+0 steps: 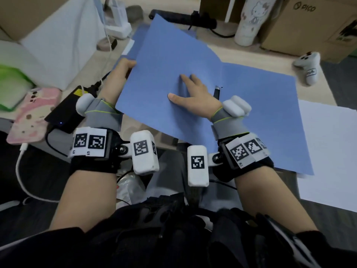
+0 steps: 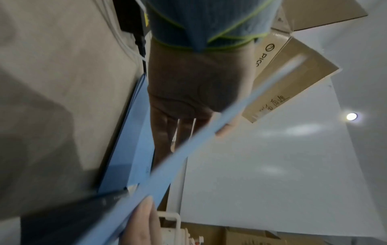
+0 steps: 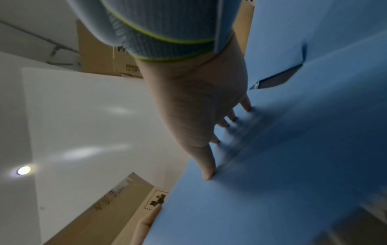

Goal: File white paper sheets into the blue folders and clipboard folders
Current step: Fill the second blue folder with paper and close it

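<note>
A blue folder (image 1: 166, 60) lies across the table, and its left flap is raised off the surface. My left hand (image 1: 130, 65) pinches that flap's left edge, thumb on top and fingers under it, as the left wrist view shows (image 2: 222, 131). My right hand (image 1: 185, 86) lies flat on the flap with straight fingers; the right wrist view shows the fingertips (image 3: 209, 175) pressing the blue folder (image 3: 293, 149). The folder's right half (image 1: 270, 117) rests flat. A dark clip tab (image 1: 217, 91) pokes through near the fold. White paper sheets (image 1: 330, 151) lie at the right.
Left of the folder sit a pink phone (image 1: 32, 115) and a black power bank (image 1: 67, 111) with cables. Behind stand a white printed bottle (image 1: 249, 20), a cardboard box (image 1: 309, 28), a white controller (image 1: 309, 68) and a white power strip (image 1: 117, 24). Another blue folder (image 2: 130, 149) lies underneath.
</note>
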Demonstrator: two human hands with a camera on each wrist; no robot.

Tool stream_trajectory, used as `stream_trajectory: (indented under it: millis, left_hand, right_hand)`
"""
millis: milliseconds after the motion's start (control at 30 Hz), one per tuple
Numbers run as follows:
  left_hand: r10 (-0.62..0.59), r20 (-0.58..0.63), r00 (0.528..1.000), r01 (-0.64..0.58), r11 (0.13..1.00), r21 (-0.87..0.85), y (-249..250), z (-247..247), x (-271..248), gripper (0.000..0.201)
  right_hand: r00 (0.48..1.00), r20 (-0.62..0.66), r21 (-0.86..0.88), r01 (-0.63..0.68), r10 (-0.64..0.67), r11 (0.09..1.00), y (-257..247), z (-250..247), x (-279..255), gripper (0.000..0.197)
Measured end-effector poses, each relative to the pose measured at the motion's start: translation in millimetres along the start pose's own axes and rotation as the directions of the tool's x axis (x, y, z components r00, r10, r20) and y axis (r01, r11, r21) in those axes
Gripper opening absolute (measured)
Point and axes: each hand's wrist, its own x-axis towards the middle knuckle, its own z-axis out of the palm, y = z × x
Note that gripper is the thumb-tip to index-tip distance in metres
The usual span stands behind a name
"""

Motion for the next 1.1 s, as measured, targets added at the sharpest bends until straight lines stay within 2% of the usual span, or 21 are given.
stream_trajectory:
  millis: [33, 67, 133, 167, 233, 400, 467, 600, 700, 800, 900, 967, 1033, 1100]
  left_hand:
    - [0.030, -0.017, 0.999, -0.030, 1.000, -0.002, -1.3, -4.2, -0.6, 0.056]
    - [0.007, -0.008, 1.000, -0.007, 0.999, -0.042, -6.3, -9.4, 6.0, 0.053]
    - [-0.122, 0.045, 0.992, 0.128, 0.971, -0.200, -17.1, -14.7, 17.6, 0.039]
    - [-0.108, 0.051, 0.993, 0.116, 0.976, -0.184, -23.3, -16.7, 17.2, 0.038]
    - [-0.101, 0.013, 0.995, 0.102, 0.991, -0.087, -30.1, -20.1, 19.4, 0.039]
    - [-0.085, 0.127, 0.988, 0.053, 0.970, 0.235, -39.0, -20.2, 23.3, 0.048]
    - [-0.042, 0.112, 0.993, 0.001, 0.938, 0.346, -37.9, -12.5, 23.5, 0.049]
    - [0.079, 0.187, 0.979, -0.173, 0.803, 0.570, -35.2, 16.8, 23.9, 0.050]
    - [0.046, 0.267, 0.963, -0.227, 0.674, 0.703, -31.7, 43.3, 18.3, 0.051]
    - [0.051, 0.337, 0.940, -0.303, 0.578, 0.757, -30.6, 69.4, 12.3, 0.053]
    - [0.023, 0.360, 0.932, -0.326, 0.484, 0.812, -33.4, 85.8, 11.8, 0.058]
    - [-0.003, 0.373, 0.928, -0.338, 0.414, 0.845, -34.7, 94.9, 9.5, 0.067]
    - [-0.023, 0.375, 0.927, -0.340, 0.371, 0.864, -35.6, 100.3, 8.2, 0.077]
    - [-0.035, 0.384, 0.923, -0.350, 0.341, 0.872, -36.8, 104.1, 7.9, 0.083]
  right_hand:
    - [1.000, -0.007, -0.040, -0.012, 0.012, 0.999, 0.3, 4.8, 3.5, 0.077]
    - [1.000, -0.010, -0.075, -0.026, 0.026, 0.997, 1.2, 9.9, 7.1, 0.077]
    - [0.999, -0.016, -0.134, -0.053, 0.051, 0.990, 4.0, 18.9, 13.0, 0.078]
    - [0.998, -0.020, -0.153, -0.064, 0.062, 0.986, 5.3, 22.3, 14.5, 0.078]
    - [0.997, -0.029, -0.172, -0.075, 0.072, 0.982, 7.6, 27.2, 16.5, 0.078]
    - [0.996, -0.073, -0.178, -0.059, 0.047, 0.982, 13.4, 28.8, 16.0, 0.078]
    - [0.995, -0.089, -0.169, -0.056, 0.042, 0.984, 15.9, 28.6, 16.7, 0.073]
    - [0.984, -0.176, -0.013, -0.011, 0.008, 1.000, 23.4, 22.0, 20.4, 0.057]
    - [0.964, -0.265, 0.121, 0.048, -0.015, 0.992, 29.0, 10.3, 18.6, 0.046]
    - [0.948, -0.316, 0.190, 0.110, -0.045, 0.975, 33.9, 0.6, 15.2, 0.037]
    - [0.929, -0.369, 0.343, 0.138, -0.002, 0.929, 41.2, -8.5, 7.5, 0.029]
    - [0.881, -0.467, 0.355, 0.105, 0.079, 0.929, 50.5, -15.9, 3.5, 0.026]
    - [0.811, -0.555, 0.305, -0.009, 0.185, 0.952, 63.1, -22.8, 1.5, 0.030]
    - [0.783, -0.537, 0.304, -0.166, 0.313, 0.938, 77.1, -26.6, 0.8, 0.041]
